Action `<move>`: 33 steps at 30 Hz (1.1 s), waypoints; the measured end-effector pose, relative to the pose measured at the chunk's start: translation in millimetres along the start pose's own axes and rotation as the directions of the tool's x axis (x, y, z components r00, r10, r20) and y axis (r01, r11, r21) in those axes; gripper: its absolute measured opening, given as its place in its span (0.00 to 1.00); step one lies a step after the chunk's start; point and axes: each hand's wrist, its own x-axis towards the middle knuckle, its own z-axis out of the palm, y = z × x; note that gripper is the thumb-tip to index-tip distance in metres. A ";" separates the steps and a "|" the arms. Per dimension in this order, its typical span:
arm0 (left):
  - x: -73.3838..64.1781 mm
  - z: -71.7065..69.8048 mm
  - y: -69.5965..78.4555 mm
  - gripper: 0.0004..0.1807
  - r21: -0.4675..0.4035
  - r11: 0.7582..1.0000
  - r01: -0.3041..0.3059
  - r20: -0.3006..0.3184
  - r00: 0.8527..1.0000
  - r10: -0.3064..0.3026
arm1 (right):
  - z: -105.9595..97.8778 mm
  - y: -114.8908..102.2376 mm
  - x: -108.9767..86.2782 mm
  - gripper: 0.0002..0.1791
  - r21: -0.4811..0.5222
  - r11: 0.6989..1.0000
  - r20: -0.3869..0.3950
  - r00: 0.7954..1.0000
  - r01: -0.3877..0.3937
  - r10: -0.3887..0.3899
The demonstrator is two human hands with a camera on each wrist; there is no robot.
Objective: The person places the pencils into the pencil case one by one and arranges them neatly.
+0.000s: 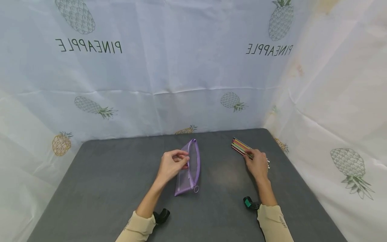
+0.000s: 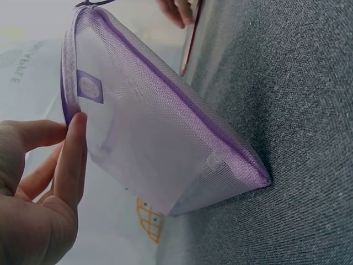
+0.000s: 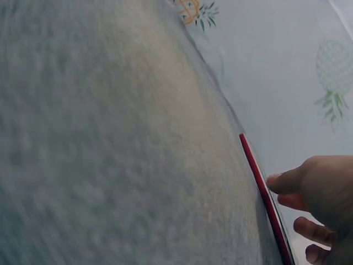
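Observation:
Between thumb and fingertips, my left hand (image 1: 173,163) pinches the zip edge of a purple mesh zipper pouch (image 1: 182,183). The pouch's mouth gapes toward the right, with a pull ring at its near end. In the left wrist view, the pouch (image 2: 149,127) stands with its lower corner at the table and a small label near the zip. My right hand (image 1: 257,163) is over a bundle of thin coloured pencils (image 1: 239,146), loosely bent fingers right at them. The right wrist view shows a red pencil (image 3: 265,193) beside the fingertips; the hand covers the bundle's middle.
A dark grey table (image 1: 115,178) lies under everything. White cloth with pineapple prints (image 1: 187,67) hangs behind it and along both sides. The pencils lie near the table's far right edge, and the pouch is around the middle.

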 end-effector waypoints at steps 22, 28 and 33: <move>1.0 -0.7 -0.2 0.13 0.010 1.000 -0.002 0.006 1.000 0.002 | -1.0 0.4 -0.7 0.07 -0.069 0.989 0.087 0.988 0.131 -0.124; 1.0 -0.6 1.1 0.13 0.017 1.000 -0.007 0.007 1.000 0.007 | 0.5 0.6 2.9 0.07 -0.075 0.986 0.115 0.983 0.151 -0.142; 0.0 -0.8 1.7 0.12 0.019 1.000 -0.009 0.004 1.000 0.009 | 0.9 -0.3 7.2 0.07 -0.069 0.983 0.167 0.974 0.169 -0.155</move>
